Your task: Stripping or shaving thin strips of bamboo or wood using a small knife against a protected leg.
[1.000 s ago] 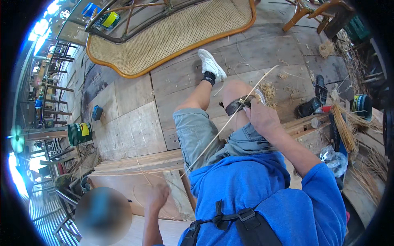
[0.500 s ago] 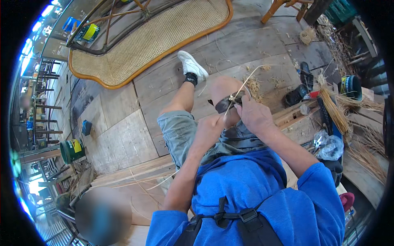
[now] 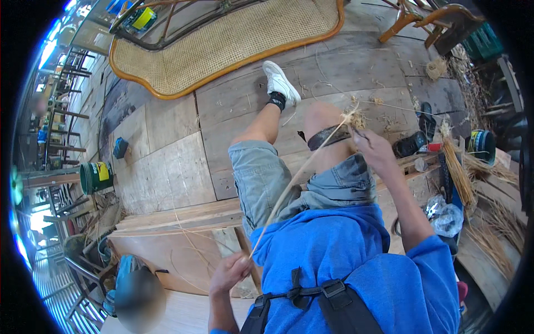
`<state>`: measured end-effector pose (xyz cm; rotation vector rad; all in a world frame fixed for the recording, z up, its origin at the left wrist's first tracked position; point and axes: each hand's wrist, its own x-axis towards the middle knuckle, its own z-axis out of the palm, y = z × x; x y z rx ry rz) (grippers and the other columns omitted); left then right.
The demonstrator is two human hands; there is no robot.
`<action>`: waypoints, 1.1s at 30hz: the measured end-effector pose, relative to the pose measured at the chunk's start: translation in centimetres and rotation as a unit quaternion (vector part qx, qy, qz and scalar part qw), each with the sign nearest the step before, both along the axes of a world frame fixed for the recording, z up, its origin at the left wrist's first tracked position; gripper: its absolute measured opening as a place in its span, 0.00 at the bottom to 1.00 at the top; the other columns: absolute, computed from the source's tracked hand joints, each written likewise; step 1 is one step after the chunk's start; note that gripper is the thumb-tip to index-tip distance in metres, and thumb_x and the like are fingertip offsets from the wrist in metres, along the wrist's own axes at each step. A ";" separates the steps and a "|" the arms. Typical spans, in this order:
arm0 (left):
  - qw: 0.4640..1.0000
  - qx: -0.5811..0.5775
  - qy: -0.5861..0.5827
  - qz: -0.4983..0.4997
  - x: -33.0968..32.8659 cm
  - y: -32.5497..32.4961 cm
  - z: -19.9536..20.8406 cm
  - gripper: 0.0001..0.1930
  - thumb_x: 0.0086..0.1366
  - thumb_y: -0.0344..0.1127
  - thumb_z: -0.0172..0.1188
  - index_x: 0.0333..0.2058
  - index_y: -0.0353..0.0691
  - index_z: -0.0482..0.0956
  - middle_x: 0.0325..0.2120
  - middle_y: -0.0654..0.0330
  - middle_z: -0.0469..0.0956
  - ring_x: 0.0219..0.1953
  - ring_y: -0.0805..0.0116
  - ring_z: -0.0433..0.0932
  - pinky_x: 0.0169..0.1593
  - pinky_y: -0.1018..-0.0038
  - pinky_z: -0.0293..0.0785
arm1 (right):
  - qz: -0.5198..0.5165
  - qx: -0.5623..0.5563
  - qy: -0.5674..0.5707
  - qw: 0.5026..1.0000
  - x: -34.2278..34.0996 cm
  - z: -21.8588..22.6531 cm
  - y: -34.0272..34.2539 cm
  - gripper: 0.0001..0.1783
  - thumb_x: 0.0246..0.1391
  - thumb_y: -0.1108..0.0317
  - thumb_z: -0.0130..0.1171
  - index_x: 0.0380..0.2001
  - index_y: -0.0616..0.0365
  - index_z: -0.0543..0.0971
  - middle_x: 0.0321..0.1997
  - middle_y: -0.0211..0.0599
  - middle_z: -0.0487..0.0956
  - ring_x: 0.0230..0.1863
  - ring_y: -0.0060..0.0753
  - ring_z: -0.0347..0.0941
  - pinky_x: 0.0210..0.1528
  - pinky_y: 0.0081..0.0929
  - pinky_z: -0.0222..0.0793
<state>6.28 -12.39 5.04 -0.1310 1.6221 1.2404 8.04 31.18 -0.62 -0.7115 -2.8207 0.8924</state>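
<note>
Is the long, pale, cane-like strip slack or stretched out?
Stretched out: the strip runs almost straight from the left hand toward the right hand.

- L hand: grips pale strip
- Pale strip: diag over dk band, R leg
- R hand: nr dk band
- Cane panel: fwd of wht shoe

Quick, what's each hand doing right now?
Left hand: closed, holding the pale strip.
Right hand: closed on a thin dark thing, too small to name.
</note>
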 end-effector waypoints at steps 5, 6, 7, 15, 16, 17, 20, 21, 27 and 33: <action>0.960 0.040 0.234 -0.149 -4.2 15.6 -1.2 0.10 0.65 0.36 0.46 0.33 0.36 0.72 0.20 0.64 0.70 0.22 0.75 0.68 0.27 0.78 0.65 | -0.019 -0.386 0.011 0.922 3.6 3.3 -2.2 0.16 0.53 0.59 0.52 0.36 0.61 0.72 0.20 0.29 0.68 0.20 0.19 0.65 0.23 0.19 0.64; 0.953 0.044 0.250 -0.162 -5.0 17.5 -0.9 0.10 0.65 0.35 0.46 0.34 0.36 0.72 0.21 0.65 0.70 0.23 0.78 0.67 0.27 0.80 0.65 | -0.017 -0.419 -0.034 0.907 3.5 4.3 -3.5 0.16 0.54 0.58 0.52 0.36 0.61 0.71 0.20 0.27 0.67 0.20 0.17 0.64 0.21 0.17 0.62; 0.954 0.043 0.252 -0.157 -5.4 18.8 -1.0 0.10 0.65 0.35 0.46 0.34 0.36 0.72 0.21 0.65 0.70 0.23 0.78 0.67 0.27 0.80 0.65 | -0.018 -0.449 -0.079 0.890 3.3 5.2 -4.9 0.16 0.55 0.58 0.51 0.36 0.61 0.71 0.19 0.25 0.66 0.19 0.15 0.63 0.19 0.15 0.60; 0.950 0.026 0.257 -0.175 -6.1 18.6 -0.1 0.10 0.64 0.36 0.49 0.34 0.35 0.73 0.17 0.60 0.70 0.19 0.75 0.67 0.25 0.75 0.65 | -0.009 -0.717 -0.024 0.697 0.3 3.2 -7.8 0.14 0.57 0.60 0.48 0.40 0.60 0.69 0.19 0.28 0.67 0.14 0.17 0.61 0.14 0.15 0.56; 0.951 0.022 0.253 -0.176 -5.7 17.7 -0.1 0.10 0.64 0.36 0.49 0.34 0.35 0.73 0.17 0.60 0.70 0.19 0.75 0.67 0.25 0.75 0.65 | -0.014 -0.699 -0.003 0.715 -0.2 2.5 -6.9 0.14 0.58 0.62 0.47 0.42 0.60 0.69 0.19 0.30 0.68 0.13 0.18 0.62 0.14 0.15 0.56; 0.955 -0.002 0.257 -0.148 -5.0 16.5 -0.1 0.10 0.64 0.36 0.49 0.34 0.35 0.74 0.17 0.61 0.70 0.19 0.76 0.66 0.25 0.76 0.64 | -0.060 -0.668 0.042 0.741 -1.0 2.4 -5.4 0.13 0.57 0.64 0.47 0.42 0.60 0.69 0.18 0.31 0.68 0.13 0.19 0.62 0.14 0.16 0.57; 0.963 -0.039 0.258 -0.067 -3.0 14.6 0.4 0.10 0.63 0.37 0.51 0.34 0.36 0.74 0.16 0.62 0.69 0.20 0.77 0.65 0.25 0.77 0.64 | -0.074 -0.650 0.019 0.756 -2.0 3.0 -3.7 0.12 0.56 0.67 0.48 0.41 0.60 0.69 0.19 0.31 0.69 0.14 0.19 0.64 0.14 0.16 0.58; 0.966 -0.040 0.253 -0.022 -2.5 14.4 0.4 0.10 0.63 0.37 0.51 0.35 0.36 0.75 0.16 0.63 0.68 0.20 0.78 0.65 0.25 0.78 0.64 | -0.051 -0.657 -0.042 0.751 -2.0 3.1 -3.8 0.11 0.55 0.68 0.49 0.41 0.59 0.70 0.20 0.30 0.69 0.15 0.19 0.65 0.14 0.15 0.59; 0.964 -0.083 0.251 0.021 -2.7 15.7 0.3 0.10 0.63 0.36 0.52 0.34 0.35 0.75 0.15 0.64 0.68 0.21 0.81 0.65 0.26 0.79 0.64 | 0.111 -0.717 -0.138 0.674 -2.6 3.6 -10.1 0.18 0.52 0.65 0.56 0.43 0.61 0.67 0.21 0.26 0.69 0.14 0.14 0.61 0.14 0.14 0.56; 0.954 -0.078 0.283 0.054 -2.3 15.6 -0.5 0.09 0.63 0.35 0.52 0.35 0.34 0.75 0.17 0.61 0.72 0.21 0.81 0.65 0.26 0.80 0.65 | 0.105 -0.742 -0.128 0.650 -2.9 3.6 -10.3 0.17 0.52 0.66 0.56 0.42 0.62 0.67 0.21 0.25 0.67 0.15 0.13 0.60 0.14 0.13 0.54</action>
